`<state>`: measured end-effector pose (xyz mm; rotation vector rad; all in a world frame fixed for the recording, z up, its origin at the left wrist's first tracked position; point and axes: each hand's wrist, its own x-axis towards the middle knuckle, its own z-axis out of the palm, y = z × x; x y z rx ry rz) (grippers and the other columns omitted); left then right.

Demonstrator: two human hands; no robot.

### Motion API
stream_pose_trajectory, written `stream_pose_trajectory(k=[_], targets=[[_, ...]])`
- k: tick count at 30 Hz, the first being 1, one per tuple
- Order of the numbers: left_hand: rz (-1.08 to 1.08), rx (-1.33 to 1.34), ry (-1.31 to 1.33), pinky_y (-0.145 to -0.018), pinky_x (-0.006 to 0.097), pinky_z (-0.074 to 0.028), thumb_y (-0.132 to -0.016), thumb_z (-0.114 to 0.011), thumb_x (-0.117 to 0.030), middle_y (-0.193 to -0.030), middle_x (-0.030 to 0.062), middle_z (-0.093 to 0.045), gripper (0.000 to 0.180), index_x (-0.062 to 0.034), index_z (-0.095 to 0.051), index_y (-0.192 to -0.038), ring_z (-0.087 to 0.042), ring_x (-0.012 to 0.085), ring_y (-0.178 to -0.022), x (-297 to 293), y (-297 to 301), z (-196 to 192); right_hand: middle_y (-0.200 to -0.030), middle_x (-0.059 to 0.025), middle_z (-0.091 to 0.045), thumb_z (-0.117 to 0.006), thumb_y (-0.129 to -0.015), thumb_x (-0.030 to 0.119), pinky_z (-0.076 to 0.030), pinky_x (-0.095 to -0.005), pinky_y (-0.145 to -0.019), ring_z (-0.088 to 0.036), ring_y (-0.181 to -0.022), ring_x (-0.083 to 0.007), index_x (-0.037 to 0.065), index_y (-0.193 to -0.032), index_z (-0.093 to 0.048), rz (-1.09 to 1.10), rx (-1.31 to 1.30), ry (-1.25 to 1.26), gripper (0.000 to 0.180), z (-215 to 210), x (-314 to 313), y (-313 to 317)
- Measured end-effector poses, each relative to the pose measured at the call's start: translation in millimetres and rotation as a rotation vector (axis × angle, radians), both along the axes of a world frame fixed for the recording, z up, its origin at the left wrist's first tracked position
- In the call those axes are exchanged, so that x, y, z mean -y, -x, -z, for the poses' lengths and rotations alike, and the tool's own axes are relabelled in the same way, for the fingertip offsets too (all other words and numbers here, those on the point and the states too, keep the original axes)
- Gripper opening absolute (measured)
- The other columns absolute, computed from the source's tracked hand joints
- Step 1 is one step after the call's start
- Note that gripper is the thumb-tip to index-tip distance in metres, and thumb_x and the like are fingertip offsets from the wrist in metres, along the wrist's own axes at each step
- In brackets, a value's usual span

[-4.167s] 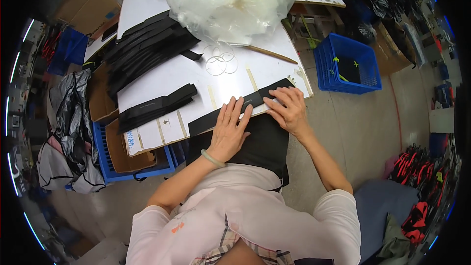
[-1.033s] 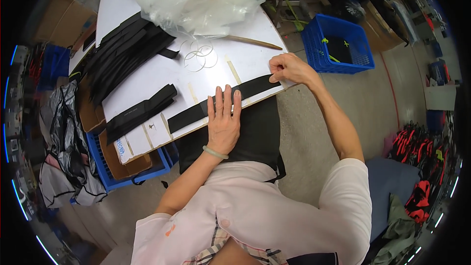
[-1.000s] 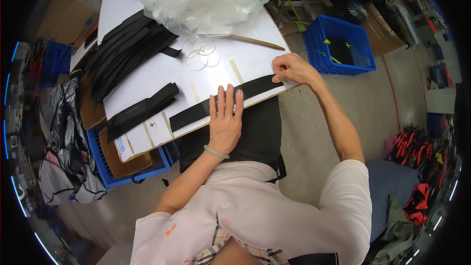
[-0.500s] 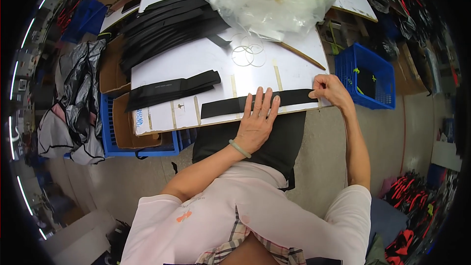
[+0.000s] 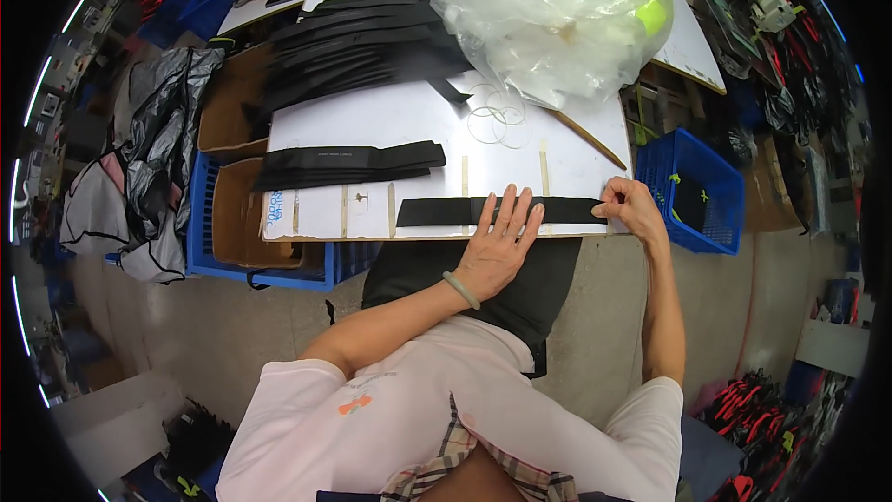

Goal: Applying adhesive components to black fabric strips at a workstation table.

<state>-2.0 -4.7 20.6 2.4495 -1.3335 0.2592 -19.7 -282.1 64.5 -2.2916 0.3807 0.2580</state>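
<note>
Workshop: a white-topped worktable [image 5: 372, 123] with tape strips. One flat, smooth black fabric strip [image 5: 427, 213] lies along its near edge, not yet released. Left hand [image 5: 491, 265]: fingers spread, flat upon it. Right hand [image 5: 636, 209]: thumb and forefinger pinching its right end. Folded black strips [image 5: 344, 165] and a layered pile [image 5: 372, 46] lie farther left; which are finished cannot be told.

Bulging clear plastic bag [image 5: 548, 19] beside a brown stick [image 5: 587, 138], blue crate [image 5: 656, 164] further right
</note>
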Motion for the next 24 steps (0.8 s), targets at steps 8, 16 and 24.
stream_pose_trajectory(k=[8,16,24], targets=[[0.021,-0.081,-0.185,-0.110,0.054,-0.024,-0.086,-0.049,-0.014,-0.145,0.0250,-0.038,0.057,-0.0005,-0.041,-0.141,-0.036,0.0410,-0.134,-5.4,4.6,18.1,-0.088,-0.0054,-0.059,-0.075,-0.069,0.019,-0.041,-0.0367,-0.080,-0.054,-0.087,-0.0237,0.007,-0.092,-0.068,-0.493,0.602,0.127,0.027,5.9,-145.9,-48.5],[0.003,-0.048,-0.033,-0.112,0.049,-0.023,-0.091,-0.044,-0.016,-0.149,0.0220,-0.034,0.056,-0.0051,-0.035,-0.146,-0.034,0.0357,-0.137,-0.9,1.8,12.6,-0.074,-0.0027,-0.061,-0.081,-0.061,0.017,-0.036,-0.0359,-0.079,-0.055,-0.084,-0.0222,0.009,-0.075,-0.067,-0.596,0.340,0.063,0.022,21.8,-179.8,-83.3],[-0.019,-0.040,-0.027,-0.114,0.051,-0.018,-0.090,-0.046,-0.019,-0.152,0.0213,-0.028,0.058,-0.0052,-0.034,-0.146,-0.025,0.0394,-0.141,-0.1,2.3,16.0,-0.065,-0.0011,-0.061,-0.082,-0.056,0.018,-0.035,-0.0342,-0.079,-0.055,-0.076,-0.0207,0.008,-0.063,-0.066,-0.458,0.322,-0.042,0.021,28.9,-186.2,-85.0]])
